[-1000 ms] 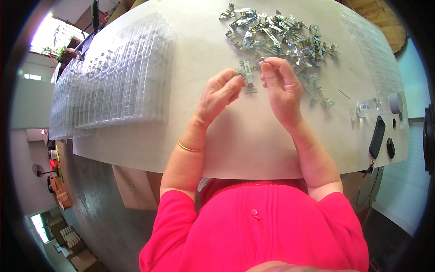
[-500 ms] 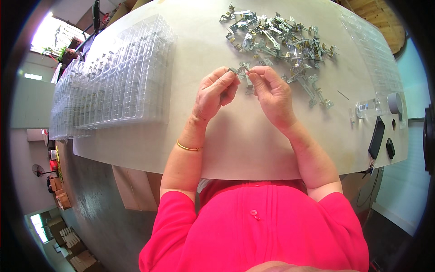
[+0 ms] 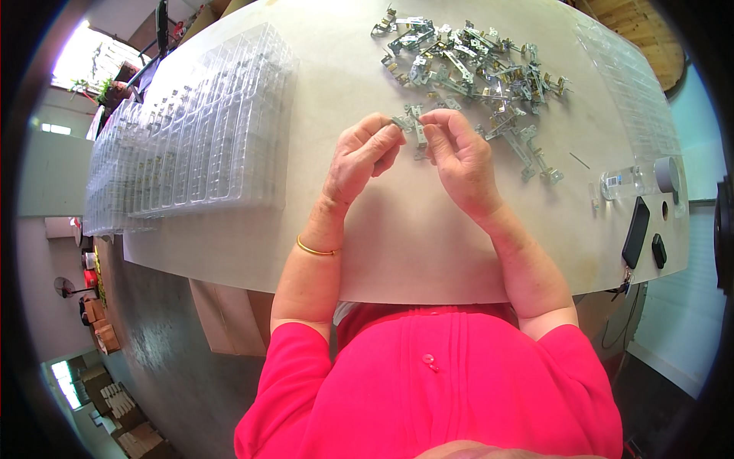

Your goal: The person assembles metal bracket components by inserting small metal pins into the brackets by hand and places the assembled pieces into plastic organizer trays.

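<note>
My left hand is closed, thumb against forefinger, on a small metal bracket whose end sticks out past the fingertips. Facing it, my right hand has its thumb and forefinger pinched together; what lies between them is too small to make out. Just behind the fingertips more metal brackets rest on the table. A tangled heap of silvery brackets with brass-coloured parts spreads beyond my hands, toward the right.
Stacked clear plastic trays stand at the left of the table. At the right lie more clear trays, a clear jar with a grey lid, a black phone, a small black object and a thin metal rod.
My fingertips have moved slightly apart, and the bracket in my left hand has turned a little. The heap and the trays stay as they were.
</note>
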Demonstrator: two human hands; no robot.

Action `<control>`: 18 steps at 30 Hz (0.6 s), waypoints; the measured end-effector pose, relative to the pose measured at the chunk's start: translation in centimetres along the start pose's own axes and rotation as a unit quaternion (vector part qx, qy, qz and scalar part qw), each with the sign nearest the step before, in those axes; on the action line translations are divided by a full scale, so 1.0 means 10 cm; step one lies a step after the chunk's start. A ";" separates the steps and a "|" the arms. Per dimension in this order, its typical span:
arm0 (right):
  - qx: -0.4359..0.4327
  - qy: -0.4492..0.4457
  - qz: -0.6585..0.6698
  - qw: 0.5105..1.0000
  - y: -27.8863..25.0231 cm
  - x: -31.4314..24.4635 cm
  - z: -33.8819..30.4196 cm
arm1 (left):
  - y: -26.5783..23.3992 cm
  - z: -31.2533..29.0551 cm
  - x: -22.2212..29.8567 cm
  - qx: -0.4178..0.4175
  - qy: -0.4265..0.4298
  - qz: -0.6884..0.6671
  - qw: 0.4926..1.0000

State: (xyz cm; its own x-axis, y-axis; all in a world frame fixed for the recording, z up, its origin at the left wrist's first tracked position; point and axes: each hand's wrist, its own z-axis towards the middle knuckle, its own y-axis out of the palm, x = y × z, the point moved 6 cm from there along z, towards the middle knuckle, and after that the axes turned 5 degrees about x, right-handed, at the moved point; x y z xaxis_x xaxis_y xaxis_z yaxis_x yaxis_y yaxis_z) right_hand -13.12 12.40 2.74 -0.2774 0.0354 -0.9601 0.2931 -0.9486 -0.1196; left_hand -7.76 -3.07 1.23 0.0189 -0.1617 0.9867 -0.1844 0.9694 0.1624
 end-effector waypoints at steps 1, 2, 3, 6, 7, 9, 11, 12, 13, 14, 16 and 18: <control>-0.002 -0.002 0.002 1.000 0.00 -0.01 0.00 | 0.01 -0.01 0.00 0.000 0.000 0.000 1.000; -0.004 -0.003 0.004 1.000 0.01 -0.02 0.00 | 0.06 -0.02 0.01 -0.008 0.003 0.023 1.000; -0.005 -0.003 0.004 1.000 0.00 -0.03 0.00 | 0.09 -0.03 0.02 -0.016 0.005 0.046 0.999; -0.037 0.059 0.076 0.995 0.00 -0.02 0.00 | 0.11 -0.04 0.01 -0.016 0.002 0.067 0.998; -0.056 0.100 0.133 0.984 0.02 0.01 0.02 | 0.12 -0.05 0.02 -0.016 0.001 0.067 0.998; -0.074 0.141 0.190 0.969 0.00 0.03 0.04 | 0.14 -0.06 0.07 -0.021 0.021 0.085 0.996; -0.104 0.161 0.218 0.957 -0.01 0.04 0.05 | 0.19 -0.06 0.10 -0.019 0.043 0.089 0.995; -0.104 0.162 0.218 0.957 -0.01 0.05 0.05 | 0.21 -0.07 0.12 -0.017 0.065 0.093 0.993; -0.099 0.155 0.192 0.964 -0.02 0.05 0.06 | 0.20 -0.07 0.13 -0.017 0.065 0.093 0.993; -0.094 0.148 0.166 0.970 -0.03 0.06 0.07 | 0.21 -0.07 0.14 -0.026 0.066 0.122 0.990; -0.097 0.137 0.163 0.972 -0.01 0.07 0.06 | 0.19 -0.08 0.10 -0.033 0.067 0.150 0.986; -0.099 0.127 0.159 0.974 0.01 0.10 0.05 | 0.18 -0.06 0.06 -0.031 0.124 0.188 0.974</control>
State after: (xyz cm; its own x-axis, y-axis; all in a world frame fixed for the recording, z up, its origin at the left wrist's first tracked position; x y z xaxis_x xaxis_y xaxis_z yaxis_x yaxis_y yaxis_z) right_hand -13.83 12.16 1.89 0.0832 -0.1499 -0.9852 0.5052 -0.8458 0.1714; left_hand -7.53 -1.31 2.12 0.1996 0.2483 0.9479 -0.1644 0.9621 -0.2174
